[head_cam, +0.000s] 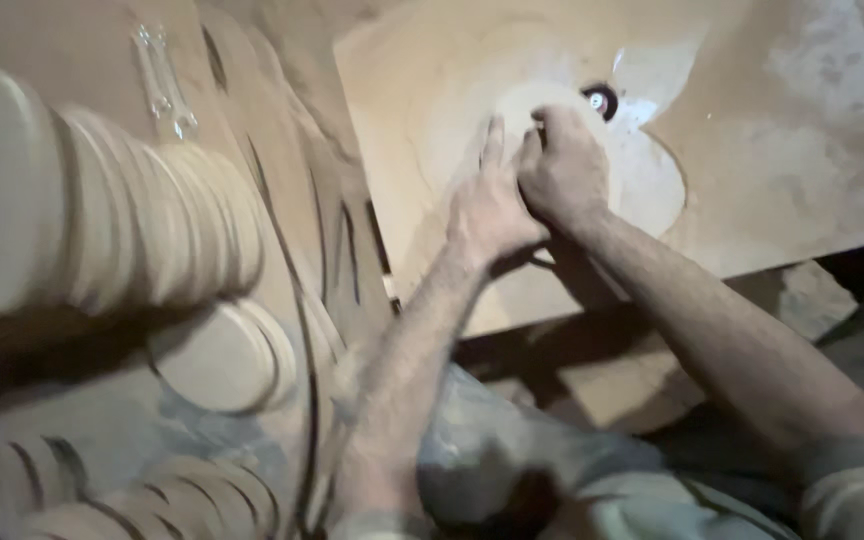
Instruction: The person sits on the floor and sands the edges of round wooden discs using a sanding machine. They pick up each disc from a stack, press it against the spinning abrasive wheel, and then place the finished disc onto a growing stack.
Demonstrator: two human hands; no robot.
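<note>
Two hands press a pale wooden disc [552, 110] on the dusty machine table [772, 180]: left hand [487, 205] flat, fingers extended; right hand [564, 165] curled over its edge. Stacked discs [102, 215] stand left.

board [772, 150]: matt dusty wood | discs [152, 220]: smooth pale wood, probably | wrench [162, 85]: shiny metal

Stacked wooden discs [102, 200] left of board [772, 170], wrench [164, 85] behind the stack
</note>
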